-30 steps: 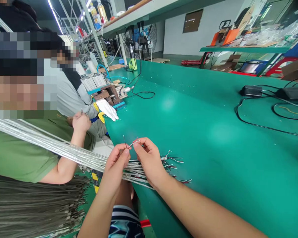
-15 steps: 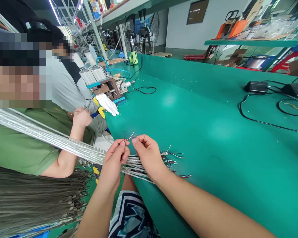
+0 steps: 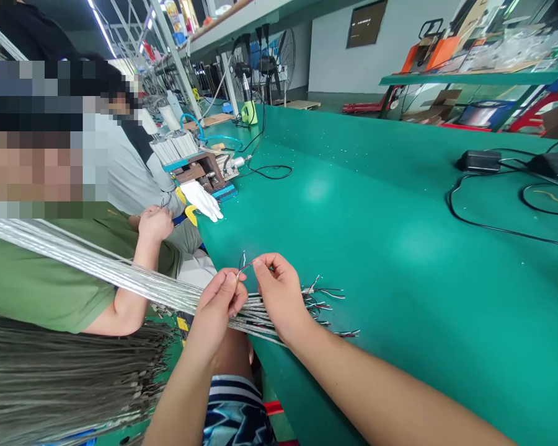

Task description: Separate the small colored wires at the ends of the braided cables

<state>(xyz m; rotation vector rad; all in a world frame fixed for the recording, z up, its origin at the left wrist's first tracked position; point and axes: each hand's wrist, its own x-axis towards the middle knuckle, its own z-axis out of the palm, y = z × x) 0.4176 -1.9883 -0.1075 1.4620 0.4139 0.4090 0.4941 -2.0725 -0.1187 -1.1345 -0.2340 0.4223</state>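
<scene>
My left hand [image 3: 221,300] pinches the end of a cable, where thin black, white and red wires fan out. Just to its right, my right hand [image 3: 279,291] pinches the tip of the red wire [image 3: 247,266] between thumb and forefinger. A bundle of silvery cables [image 3: 167,291] runs from the left edge beneath both hands onto the green table [image 3: 376,217]. Their split ends, with black, white and red wires [image 3: 323,297], lie to the right of my right hand.
A person in a green shirt [image 3: 69,279] sits at the left. A metal fixture [image 3: 204,170] with a white glove [image 3: 202,199] stands at the table's left edge. Black adapters [image 3: 480,161] and cords lie at the right. Many dark cables [image 3: 65,371] hang at the lower left.
The red wire is now stretched between my hands, with its tip in my right fingers. The black and white wires have shifted. My left hand has moved slightly down and right.
</scene>
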